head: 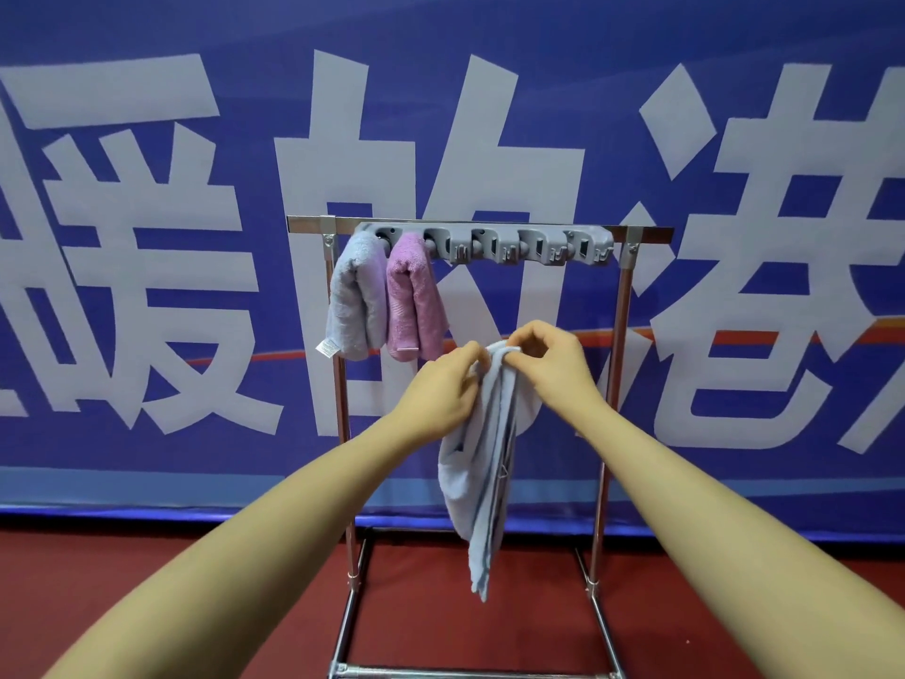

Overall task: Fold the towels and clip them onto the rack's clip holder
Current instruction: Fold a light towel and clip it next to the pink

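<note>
Mid-frame, left hand (pixel 443 384) and right hand (pixel 548 357) both pinching the top of a pale blue towel (pixel 482 482) hanging limp, behind it the metal rack (pixel 614 384), grey clip holder (pixel 489 245) upper centre, grey-blue towel (pixel 355 296) and pink towel (pixel 414 298) clipped at its left end, blue banner (pixel 147 237) beyond

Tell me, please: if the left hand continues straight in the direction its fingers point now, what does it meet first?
The left hand points up and right, toward the right hand. It already pinches the light blue towel, so it would probably meet the right hand's fingers first, though depth is unclear.
</note>
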`<state>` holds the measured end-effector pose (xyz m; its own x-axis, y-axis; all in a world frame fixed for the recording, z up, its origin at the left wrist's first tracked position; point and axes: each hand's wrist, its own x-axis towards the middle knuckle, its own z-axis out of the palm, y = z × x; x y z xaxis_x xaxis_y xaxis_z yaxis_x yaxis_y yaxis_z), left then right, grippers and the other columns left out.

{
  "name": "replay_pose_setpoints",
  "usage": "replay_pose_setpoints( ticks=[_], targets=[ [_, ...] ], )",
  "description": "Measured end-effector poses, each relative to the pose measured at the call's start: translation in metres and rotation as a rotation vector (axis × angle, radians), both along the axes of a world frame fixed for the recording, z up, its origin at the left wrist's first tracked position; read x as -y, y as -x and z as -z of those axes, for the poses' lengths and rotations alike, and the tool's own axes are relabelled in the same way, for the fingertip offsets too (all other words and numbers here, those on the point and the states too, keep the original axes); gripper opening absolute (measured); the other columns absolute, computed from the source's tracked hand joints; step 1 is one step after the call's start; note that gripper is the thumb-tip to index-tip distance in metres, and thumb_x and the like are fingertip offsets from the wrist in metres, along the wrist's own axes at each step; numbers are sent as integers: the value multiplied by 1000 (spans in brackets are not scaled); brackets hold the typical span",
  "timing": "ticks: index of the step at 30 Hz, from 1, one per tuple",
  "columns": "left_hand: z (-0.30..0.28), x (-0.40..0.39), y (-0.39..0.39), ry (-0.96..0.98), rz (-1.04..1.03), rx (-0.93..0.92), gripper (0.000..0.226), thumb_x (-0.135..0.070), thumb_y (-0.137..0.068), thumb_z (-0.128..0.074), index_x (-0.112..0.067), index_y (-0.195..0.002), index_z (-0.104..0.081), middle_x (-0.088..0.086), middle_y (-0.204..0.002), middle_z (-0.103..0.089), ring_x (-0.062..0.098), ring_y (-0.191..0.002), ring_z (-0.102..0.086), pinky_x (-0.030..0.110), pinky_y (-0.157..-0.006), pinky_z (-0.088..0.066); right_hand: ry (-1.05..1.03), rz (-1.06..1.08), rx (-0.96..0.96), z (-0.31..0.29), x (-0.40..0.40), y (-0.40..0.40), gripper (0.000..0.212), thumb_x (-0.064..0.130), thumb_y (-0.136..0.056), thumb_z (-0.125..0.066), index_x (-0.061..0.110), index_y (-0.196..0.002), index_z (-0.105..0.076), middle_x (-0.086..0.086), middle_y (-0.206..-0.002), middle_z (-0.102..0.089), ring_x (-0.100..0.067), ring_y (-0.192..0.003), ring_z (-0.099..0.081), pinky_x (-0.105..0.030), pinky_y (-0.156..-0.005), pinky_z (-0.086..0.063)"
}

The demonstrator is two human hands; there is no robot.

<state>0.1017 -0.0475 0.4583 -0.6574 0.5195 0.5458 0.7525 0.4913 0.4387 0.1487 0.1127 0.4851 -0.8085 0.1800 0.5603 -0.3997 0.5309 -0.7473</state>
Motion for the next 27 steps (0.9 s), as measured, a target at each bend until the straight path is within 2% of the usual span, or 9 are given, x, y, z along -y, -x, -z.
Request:
replay_pose_setpoints(
  ticks=[3,6,8,12,15,18,21,24,27],
  targets=[
    [6,7,4,49,0,-61,21,-35,-87,-41,-27,-100,-56,-4,-105,-57,18,-95,-52,40,-86,-45,45,52,-61,-9,-2,1,5,2,-84,-64,7,-81,-62,4,-73,-61,-3,-67,-56,-8,-60,-46],
    [5,11,5,165,-36,-80,48,-65,-81,-31,-31,-103,-58,-8,-106,-55,14,-95,-49,32,-86,-38,105,89,-90,-17,-6,6,7,3,-84,-63,9,-82,-61,6,-74,-61,0,-68,-57,-9,-62,-46],
    [6,10,5,274,-54,-99,54,-72,-79,-35,-30,-104,-57,-9,-102,-53,14,-93,-45,31,-86,-34,152,113,-115,-21,-8,9,8,3,-84,-62,11,-82,-61,8,-75,-61,1,-70,-57,-11,-65,-47],
    [16,5,8,436,-125,-138,35,-54,-88,-51,-18,-85,-53,-2,-91,-51,19,-90,-44,33,-80,-31,206,150,-156,-30,-13,11,14,4,-85,-61,17,-81,-59,6,-79,-61,-3,-74,-57,-12,-65,-45],
    [16,5,10,368,-198,-183,31,-36,-93,-49,-16,-70,-45,4,-82,-59,25,-86,-52,32,-71,-25,172,176,-144,-31,-22,10,9,4,-85,-60,13,-84,-60,5,-79,-61,-5,-75,-57,-13,-66,-45],
    [3,11,16,312,-268,-233,35,-41,-91,-49,-16,-67,-48,3,-73,-61,25,-74,-54,31,-68,-23,103,223,-108,-23,-36,8,6,3,-85,-60,9,-86,-61,5,-80,-60,-6,-75,-56,-10,-65,-44],
    [-13,17,22,355,-312,-304,39,-46,-92,-47,-15,-69,-57,1,-73,-64,23,-72,-56,32,-73,-28,58,239,-64,-11,-49,9,15,1,-85,-60,8,-98,-64,1,-90,-62,-7,-82,-55,-5,-67,-43],
    [-28,18,26,404,-328,-380,39,-44,-92,-46,-14,-73,-61,3,-77,-66,25,-76,-58,34,-79,-31,-34,268,6,-2,-57,12,19,3,-86,-60,8,-103,-68,-3,-100,-65,-13,-92,-57,-17,-78,-44],
    [-41,22,28,412,-343,-418,38,-43,-92,-46,-12,-73,-59,4,-78,-66,27,-76,-58,35,-78,-32,-58,277,46,0,-56,14,9,6,-87,-60,10,-92,-67,-2,-92,-64,-13,-83,-57,-24,-76,-48]
  ],
)
